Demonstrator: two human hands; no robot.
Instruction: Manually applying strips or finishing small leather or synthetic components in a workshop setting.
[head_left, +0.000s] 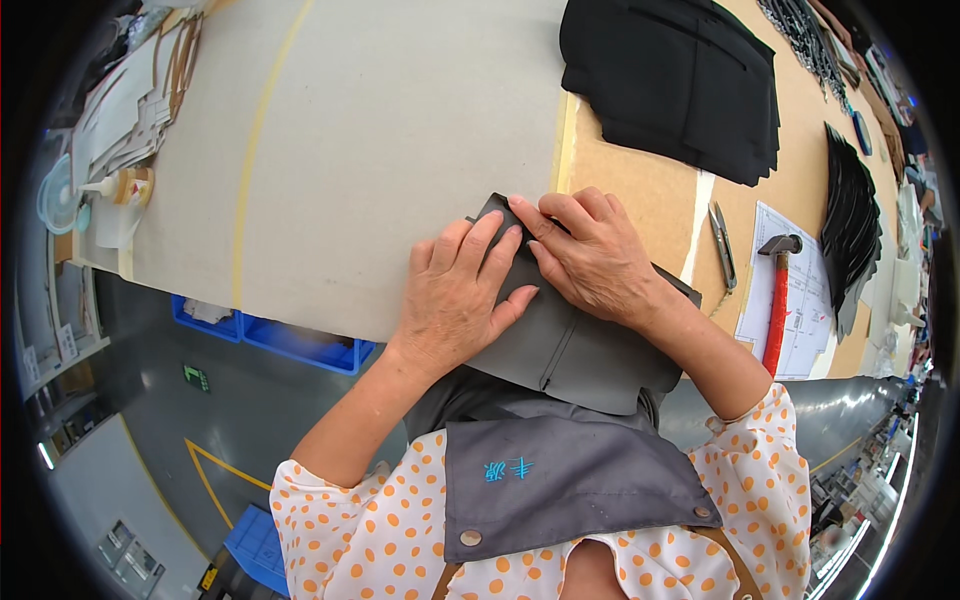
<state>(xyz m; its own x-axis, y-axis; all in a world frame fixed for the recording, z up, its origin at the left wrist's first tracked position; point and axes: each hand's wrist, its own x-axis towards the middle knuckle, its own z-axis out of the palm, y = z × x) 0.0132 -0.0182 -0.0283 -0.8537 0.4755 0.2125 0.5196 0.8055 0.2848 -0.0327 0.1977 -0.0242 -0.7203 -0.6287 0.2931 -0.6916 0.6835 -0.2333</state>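
A dark grey, leather-like panel lies at the near table edge, its lower part hanging over toward my lap. A slit or seam line runs along its middle. My left hand rests on the panel's left side, thumb spread away and fingertips pressing near the top edge. At that same edge my right hand is closed, its thumb and forefinger pinching a narrow fold of the panel. The two hands' fingertips are close together. Whatever lies beneath the fingers is hidden.
Right of my hands lie a red-handled hammer on a printed sheet and slim metal snips. Stacked black panels sit at the back; fanned black pieces lie far right. A glue bottle stands left. Blue bins sit below the edge.
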